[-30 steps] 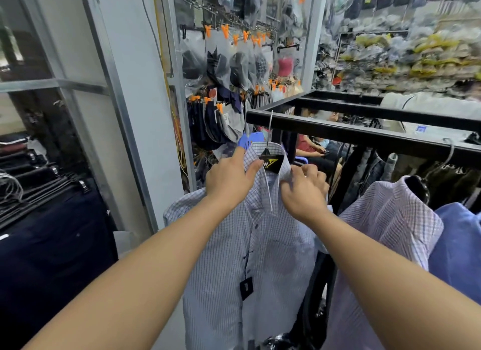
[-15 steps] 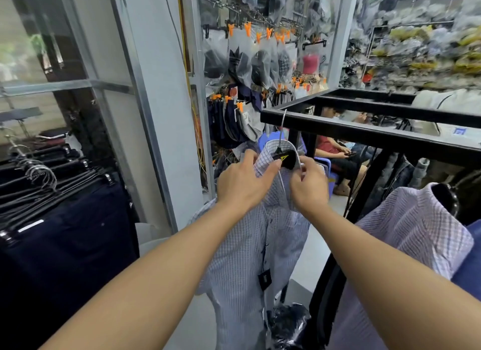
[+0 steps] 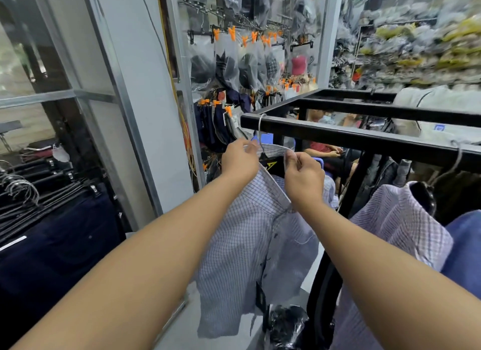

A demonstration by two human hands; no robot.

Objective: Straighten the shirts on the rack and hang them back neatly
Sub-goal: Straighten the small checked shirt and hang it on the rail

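A light checked shirt (image 3: 244, 245) hangs from a wire hanger hook (image 3: 261, 127) at the left end of the black rack bar (image 3: 364, 138). My left hand (image 3: 240, 160) pinches the collar's left side just below the hook. On the right side of the collar, my right hand (image 3: 303, 176) pinches the fabric with curled fingers. The shirt front is open and twisted toward me, with a black tag (image 3: 261, 296) dangling low. A second checked shirt (image 3: 398, 219) hangs further right on the same bar.
A blue garment (image 3: 466, 248) hangs at the far right. Dark trousers on hangers (image 3: 52, 219) fill the rack at left. A metal-framed glass partition (image 3: 122, 115) stands behind. Bagged goods with orange clips (image 3: 247, 60) hang beyond, and a seated person (image 3: 328, 151) is behind the rack.
Both hands have moved from the collar's front up to its two sides near the hook. The collar is spread wider and the shirt has swung and turned slightly.
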